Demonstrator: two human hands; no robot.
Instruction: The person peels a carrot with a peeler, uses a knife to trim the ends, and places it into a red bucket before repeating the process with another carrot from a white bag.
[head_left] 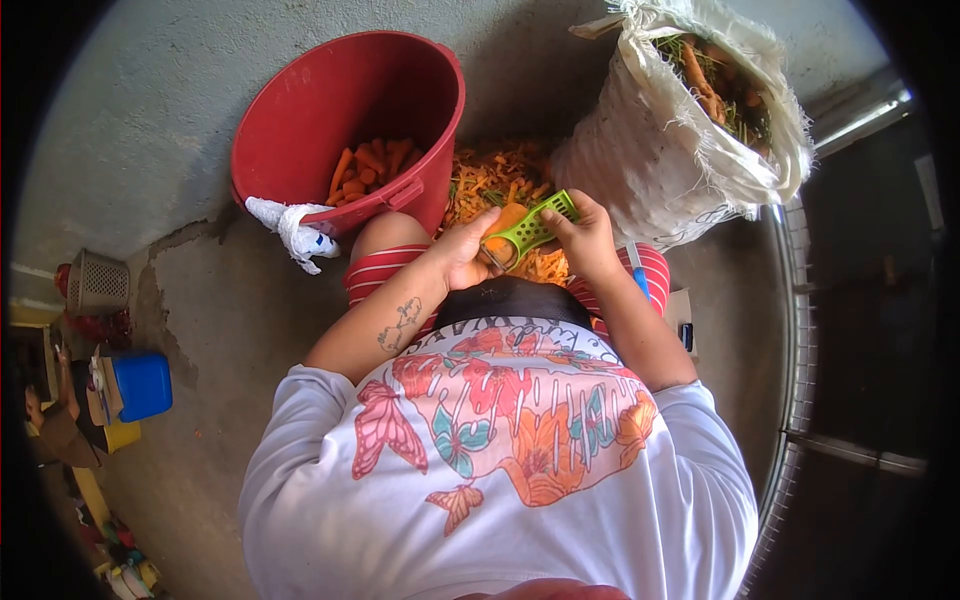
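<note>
Between my knees, my left hand (465, 250) is closed around a carrot (509, 217), whose orange surface shows past the fingers. My right hand (585, 236) grips a green peeler (533, 232) with holes in its handle, thumb on top. The peeler's blade end lies against the carrot near my left fingers. Orange peelings (495, 180) are heaped on the floor just beyond my hands. A red tub (350, 95) with carrots (372, 168) inside stands ahead on the left. Ahead on the right is a white woven sack (640, 150) full of carrots with green tops.
A white cloth (295, 232) hangs on the tub's rim. A blue-handled knife (638, 274) rests by my right thigh. At the far left are a blue container (143, 386), a grey basket (98, 282) and part of another person (66, 430). A wall (180, 90) rises behind the tub.
</note>
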